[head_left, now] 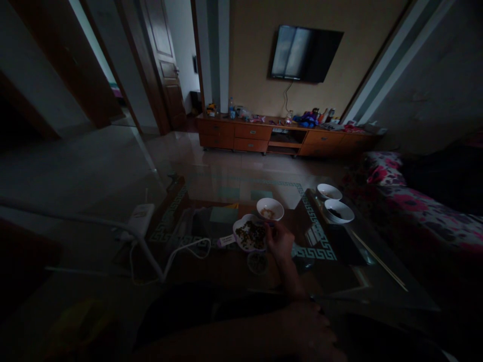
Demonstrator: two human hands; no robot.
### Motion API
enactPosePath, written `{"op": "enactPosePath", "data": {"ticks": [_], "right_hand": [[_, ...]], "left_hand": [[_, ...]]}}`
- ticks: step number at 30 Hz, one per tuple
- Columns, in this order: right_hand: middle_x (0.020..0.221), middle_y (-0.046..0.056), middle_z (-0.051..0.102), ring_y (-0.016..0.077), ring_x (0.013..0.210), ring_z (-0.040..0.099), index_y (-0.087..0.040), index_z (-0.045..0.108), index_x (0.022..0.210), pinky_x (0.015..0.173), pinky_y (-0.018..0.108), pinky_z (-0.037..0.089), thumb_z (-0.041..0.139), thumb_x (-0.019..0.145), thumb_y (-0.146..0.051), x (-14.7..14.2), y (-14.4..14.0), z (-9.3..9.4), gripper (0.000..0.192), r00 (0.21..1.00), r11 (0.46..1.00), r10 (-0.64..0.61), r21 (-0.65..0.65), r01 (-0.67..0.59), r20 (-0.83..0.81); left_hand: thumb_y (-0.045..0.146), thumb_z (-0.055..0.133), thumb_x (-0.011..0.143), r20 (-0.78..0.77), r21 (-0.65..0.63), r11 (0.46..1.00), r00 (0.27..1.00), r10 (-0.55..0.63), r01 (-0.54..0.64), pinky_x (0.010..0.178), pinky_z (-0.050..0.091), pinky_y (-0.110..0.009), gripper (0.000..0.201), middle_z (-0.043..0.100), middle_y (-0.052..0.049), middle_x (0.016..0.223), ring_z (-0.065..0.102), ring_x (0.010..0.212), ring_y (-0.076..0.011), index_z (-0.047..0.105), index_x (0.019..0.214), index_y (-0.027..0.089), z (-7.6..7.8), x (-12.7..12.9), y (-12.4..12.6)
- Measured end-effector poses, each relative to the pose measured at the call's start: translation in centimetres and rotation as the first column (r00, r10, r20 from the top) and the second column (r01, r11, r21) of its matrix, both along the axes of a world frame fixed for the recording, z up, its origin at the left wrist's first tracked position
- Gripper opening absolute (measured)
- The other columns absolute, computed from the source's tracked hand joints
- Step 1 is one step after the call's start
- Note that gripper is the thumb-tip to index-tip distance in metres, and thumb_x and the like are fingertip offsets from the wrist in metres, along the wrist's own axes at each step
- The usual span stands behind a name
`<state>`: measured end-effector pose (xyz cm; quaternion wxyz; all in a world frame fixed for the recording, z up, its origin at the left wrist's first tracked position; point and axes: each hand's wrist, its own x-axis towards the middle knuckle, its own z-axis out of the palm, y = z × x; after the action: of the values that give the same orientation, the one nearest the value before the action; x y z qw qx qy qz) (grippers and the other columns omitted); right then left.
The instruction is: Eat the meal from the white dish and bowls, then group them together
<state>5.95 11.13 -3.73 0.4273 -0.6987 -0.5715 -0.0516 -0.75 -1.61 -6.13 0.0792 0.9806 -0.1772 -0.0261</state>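
My right hand (pixel 279 242) is over the right edge of a white, purple-rimmed dish (pixel 238 233) with a short handle. Its fingers are pinched together, and whatever is between them is too small and dark to make out. Small dark and yellowish-brown pieces (pixel 251 234) are spread in the dish. Just behind my fingers stands a white bowl (pixel 270 208) with a little light-brown stuff in the bottom. A clear round container (pixel 258 262) is in front of the dish. My left forearm crosses the bottom of the view; my left hand (pixel 313 329) rests in shadow, its fingers slightly apart.
Two more white bowls (pixel 338 211) stand at the right of the glass table (pixel 234 271), near a pair of chopsticks (pixel 379 261). A white cable (pixel 188 244) and white box (pixel 140 218) lie left. Beyond are a cluttered low cabinet (pixel 252 131) and a floral sofa (pixel 430 201).
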Motion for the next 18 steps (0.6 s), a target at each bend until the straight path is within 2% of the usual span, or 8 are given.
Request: {"op": "enactPosePath", "data": {"ticks": [4,10,13,18], "right_hand": [[0.073,0.007,0.074,0.0179,0.061,0.066,-0.019,0.082,0.103,0.059,0.027,0.039,0.052,0.103,-0.052,0.3,0.1,-0.3,0.044,0.999,0.997,-0.028,-0.066,0.031,0.036],[0.076,0.006,0.076,0.0189,0.065,0.069,-0.021,0.082,0.105,0.059,0.027,0.037,0.051,0.104,-0.052,0.2,0.1,-0.3,0.044,0.999,0.995,-0.014,-0.102,0.018,0.048],[0.074,0.005,0.076,0.0190,0.065,0.070,-0.022,0.082,0.106,0.059,0.027,0.037,0.051,0.104,-0.053,0.2,0.1,-0.5,0.045,0.999,0.994,-0.017,-0.109,0.021,0.039],[0.072,0.005,0.075,0.0184,0.061,0.068,-0.022,0.082,0.108,0.057,0.026,0.036,0.050,0.103,-0.053,0.3,0.3,-0.7,0.045,0.999,0.990,-0.014,-0.136,0.019,0.038]], "left_hand": [[0.049,0.079,0.084,-0.046,-0.023,1.000,0.999,0.005,-0.006,0.089,0.049,-0.048,0.036,0.072,0.000,0.119,0.065,0.107,-0.0257,0.073,0.113,0.029,1.8,-0.2,0.1],[0.050,0.073,0.090,-0.128,-0.003,0.999,0.991,-0.034,0.034,0.093,0.051,-0.048,0.039,0.072,-0.001,0.118,0.066,0.112,-0.0257,0.071,0.121,0.027,4.4,-0.3,0.7],[0.050,0.077,0.087,-0.124,-0.004,0.999,0.991,-0.040,0.040,0.093,0.052,-0.048,0.042,0.073,-0.001,0.120,0.066,0.113,-0.0261,0.073,0.121,0.026,4.3,-0.2,0.8],[0.048,0.078,0.084,-0.077,-0.021,1.000,0.997,-0.014,0.012,0.095,0.051,-0.049,0.040,0.073,0.000,0.115,0.066,0.110,-0.0258,0.073,0.118,0.028,3.2,-0.2,0.6]]}}
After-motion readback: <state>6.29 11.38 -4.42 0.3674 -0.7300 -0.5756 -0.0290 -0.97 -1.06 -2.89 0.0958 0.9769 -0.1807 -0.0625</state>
